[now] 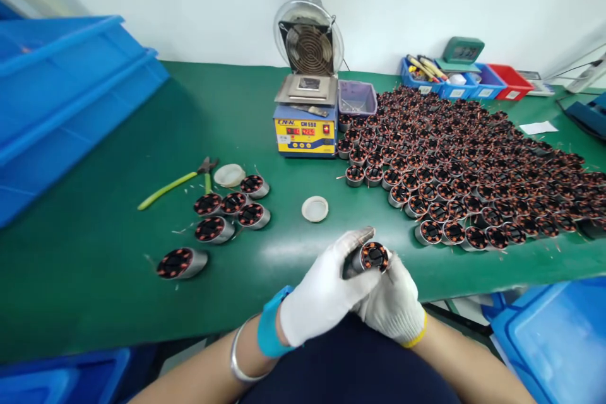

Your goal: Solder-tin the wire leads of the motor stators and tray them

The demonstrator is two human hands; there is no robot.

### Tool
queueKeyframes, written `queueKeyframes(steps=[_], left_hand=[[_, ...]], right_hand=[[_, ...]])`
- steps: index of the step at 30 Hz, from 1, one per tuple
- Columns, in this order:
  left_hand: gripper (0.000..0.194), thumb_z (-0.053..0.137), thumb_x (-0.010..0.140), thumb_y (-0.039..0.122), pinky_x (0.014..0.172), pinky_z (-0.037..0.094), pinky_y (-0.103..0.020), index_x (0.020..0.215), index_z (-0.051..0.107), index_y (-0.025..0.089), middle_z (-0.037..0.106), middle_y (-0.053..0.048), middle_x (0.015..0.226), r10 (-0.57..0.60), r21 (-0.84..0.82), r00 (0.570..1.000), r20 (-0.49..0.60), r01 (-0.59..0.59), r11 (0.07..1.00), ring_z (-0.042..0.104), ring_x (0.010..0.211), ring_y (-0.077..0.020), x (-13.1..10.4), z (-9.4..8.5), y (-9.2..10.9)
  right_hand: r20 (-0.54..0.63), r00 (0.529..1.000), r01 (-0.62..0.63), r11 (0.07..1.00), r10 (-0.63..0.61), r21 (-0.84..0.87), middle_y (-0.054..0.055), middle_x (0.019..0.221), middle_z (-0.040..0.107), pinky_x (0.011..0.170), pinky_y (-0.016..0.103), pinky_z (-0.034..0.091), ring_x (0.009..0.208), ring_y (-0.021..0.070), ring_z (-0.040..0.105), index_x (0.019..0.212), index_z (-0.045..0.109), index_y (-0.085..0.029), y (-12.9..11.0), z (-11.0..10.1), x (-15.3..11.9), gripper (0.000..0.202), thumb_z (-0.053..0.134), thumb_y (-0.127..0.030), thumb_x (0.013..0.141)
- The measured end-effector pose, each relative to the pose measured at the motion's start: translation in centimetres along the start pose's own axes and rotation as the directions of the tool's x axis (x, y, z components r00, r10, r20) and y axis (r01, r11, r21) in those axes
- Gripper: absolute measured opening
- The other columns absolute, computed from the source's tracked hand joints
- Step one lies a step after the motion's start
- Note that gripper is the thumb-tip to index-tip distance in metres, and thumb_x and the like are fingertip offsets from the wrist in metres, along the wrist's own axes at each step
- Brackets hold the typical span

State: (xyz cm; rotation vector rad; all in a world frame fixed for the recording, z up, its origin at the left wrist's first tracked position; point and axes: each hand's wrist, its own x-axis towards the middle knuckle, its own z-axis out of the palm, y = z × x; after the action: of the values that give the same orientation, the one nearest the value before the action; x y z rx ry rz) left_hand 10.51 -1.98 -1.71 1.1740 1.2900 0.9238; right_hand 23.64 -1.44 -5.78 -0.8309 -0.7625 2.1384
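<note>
Both gloved hands are together at the table's front edge around one motor stator (373, 257), a metal ring with a black core and copper windings that faces up. My left hand (326, 287), in a white glove with a blue wrist band, is wrapped round its left side. From the right, my right hand (394, 300), in a knitted white glove with a yellow cuff, closes on the same stator; some of its fingers are hidden behind it. Beyond the hands lies a small round whitish dish (315, 209).
Several stators (231, 203) stand at left beside green-handled cutters (173, 189) and a second pale dish (230, 175). A solder pot (306, 129) with a fan stands at the back. Rows of stators (445, 170) cover the right side. Blue bins (71, 76) rise far left.
</note>
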Motion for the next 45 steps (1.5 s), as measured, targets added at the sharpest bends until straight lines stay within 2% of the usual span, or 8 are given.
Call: queueKeyframes(steps=[3, 5, 20, 27, 34, 37, 42, 45], left_hand=[[0.054, 0.069, 0.079, 0.036, 0.113, 0.043, -0.044, 0.129, 0.059, 0.017, 0.063, -0.012, 0.136, -0.031, -0.071, 0.999, -0.008, 0.030, 0.997, 0.058, 0.127, -0.0279, 0.8, 0.6, -0.3], [0.055, 0.069, 0.079, 0.037, 0.114, 0.043, -0.045, 0.128, 0.059, 0.016, 0.064, -0.013, 0.135, -0.045, -0.105, 0.999, -0.019, 0.043, 0.994, 0.058, 0.127, -0.0277, 1.2, 0.7, -0.5], [0.052, 0.072, 0.072, 0.042, 0.108, 0.046, -0.047, 0.116, 0.062, 0.015, 0.070, -0.013, 0.121, -0.103, -0.076, 0.992, -0.072, 0.097, 0.992, 0.065, 0.115, -0.0285, 2.2, 1.1, -0.3], [0.045, 0.072, 0.069, 0.038, 0.103, 0.050, -0.045, 0.108, 0.065, 0.016, 0.072, -0.012, 0.115, -0.089, -0.018, 0.990, -0.110, 0.088, 0.996, 0.067, 0.108, -0.0277, 2.6, 1.2, 0.4], [0.038, 0.075, 0.065, 0.040, 0.086, 0.057, -0.040, 0.095, 0.067, 0.016, 0.075, -0.008, 0.095, -0.129, -0.098, 0.983, -0.134, 0.116, 0.988, 0.071, 0.091, -0.0255, 2.8, 1.0, 0.9], [0.040, 0.075, 0.064, 0.044, 0.080, 0.059, -0.040, 0.091, 0.067, 0.016, 0.076, -0.007, 0.087, -0.150, -0.203, 0.975, -0.162, 0.116, 0.972, 0.072, 0.084, -0.0250, 2.7, 0.4, 0.9], [0.049, 0.081, 0.058, 0.040, 0.089, 0.057, -0.041, 0.098, 0.068, 0.015, 0.077, -0.010, 0.099, -0.132, -0.190, 0.924, -0.359, 0.066, 0.980, 0.072, 0.094, -0.0268, 2.3, -0.3, 0.2], [0.043, 0.079, 0.064, 0.040, 0.092, 0.057, -0.042, 0.098, 0.070, 0.015, 0.076, -0.010, 0.102, -0.013, -0.103, 0.916, -0.401, -0.031, 0.994, 0.071, 0.098, -0.0270, 1.6, -1.0, -0.3]], right_hand=[[-0.018, 0.994, -0.095, 0.943, 0.106, 0.320, 0.002, 0.091, 0.068, 0.060, 0.032, 0.047, 0.060, 0.0162, 0.056, 0.097, 0.060, -0.027, 0.2, -0.4, 0.2, 0.048, 0.056, -0.071, 0.078], [-0.019, 0.994, -0.095, 0.913, 0.112, 0.396, 0.000, 0.089, 0.069, 0.054, 0.028, 0.043, 0.052, 0.0120, 0.049, 0.096, 0.060, -0.027, 0.3, -0.4, 0.4, 0.044, 0.061, -0.067, 0.078], [0.032, 0.980, -0.179, 0.805, 0.196, 0.566, -0.005, 0.077, 0.068, 0.051, 0.023, 0.039, 0.047, 0.0088, 0.047, 0.097, 0.063, -0.027, 0.1, -0.1, 0.9, 0.051, 0.076, -0.065, 0.066], [0.057, 0.974, -0.210, 0.785, 0.219, 0.582, -0.004, 0.061, 0.061, 0.053, 0.024, 0.041, 0.048, 0.0105, 0.050, 0.093, 0.065, -0.023, 0.0, 0.0, 0.9, 0.046, 0.068, -0.066, 0.075], [0.029, 0.981, -0.183, 0.853, 0.194, 0.489, -0.004, 0.053, 0.056, 0.052, 0.025, 0.041, 0.047, 0.0130, 0.049, 0.094, 0.064, -0.023, 0.6, 0.1, 1.0, 0.051, 0.060, -0.072, 0.079], [-0.044, 0.994, -0.077, 0.905, 0.105, 0.419, 0.000, 0.072, 0.067, 0.064, 0.033, 0.050, 0.058, 0.0159, 0.059, 0.100, 0.063, -0.024, 0.5, 0.4, 0.9, 0.047, 0.060, -0.068, 0.082], [-0.147, 0.983, 0.126, 0.986, -0.109, 0.111, 0.007, 0.118, 0.069, 0.078, 0.035, 0.055, 0.091, 0.0212, 0.068, 0.120, 0.060, -0.027, 0.2, 0.8, 0.8, 0.055, 0.081, -0.044, 0.073], [-0.217, 0.958, 0.167, 0.979, -0.189, -0.119, 0.006, 0.119, 0.069, 0.073, 0.031, 0.056, 0.090, 0.0198, 0.068, 0.131, 0.055, -0.029, 0.2, 1.1, 1.2, 0.066, 0.083, -0.035, 0.072]])
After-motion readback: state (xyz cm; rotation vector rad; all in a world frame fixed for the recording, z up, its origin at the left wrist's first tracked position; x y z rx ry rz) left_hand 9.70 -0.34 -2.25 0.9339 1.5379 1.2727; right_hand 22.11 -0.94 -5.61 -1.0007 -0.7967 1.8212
